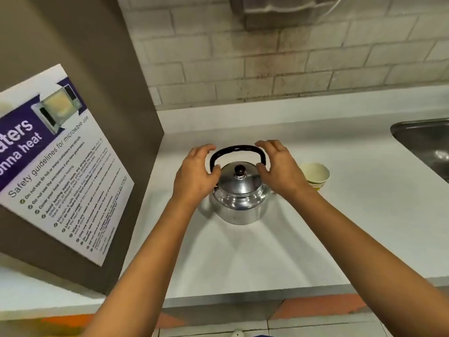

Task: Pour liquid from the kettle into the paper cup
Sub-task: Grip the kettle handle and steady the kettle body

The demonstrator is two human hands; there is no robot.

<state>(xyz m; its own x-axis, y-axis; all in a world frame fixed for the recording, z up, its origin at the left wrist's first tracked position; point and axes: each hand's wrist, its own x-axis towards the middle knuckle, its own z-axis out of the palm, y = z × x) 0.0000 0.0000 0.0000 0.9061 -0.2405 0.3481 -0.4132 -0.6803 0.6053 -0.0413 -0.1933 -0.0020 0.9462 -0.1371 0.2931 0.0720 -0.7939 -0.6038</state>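
Note:
A shiny metal kettle [239,198] with a black knob and an upright black handle stands on the white counter [243,259]. My left hand [195,173] is at the kettle's left shoulder, fingers curved near the handle's left end. My right hand [279,170] is at the kettle's right side, fingers spread beside the handle's right end. Neither hand closes around anything. The spout is hidden behind my right hand. A paper cup [315,175], empty and upright, stands just right of my right wrist.
A brown cabinet side [80,69] with a microwave safety poster [56,166] rises at the left. A steel sink [425,144] lies at the far right. A tiled wall [267,57] runs behind the counter. The counter's front edge is close below.

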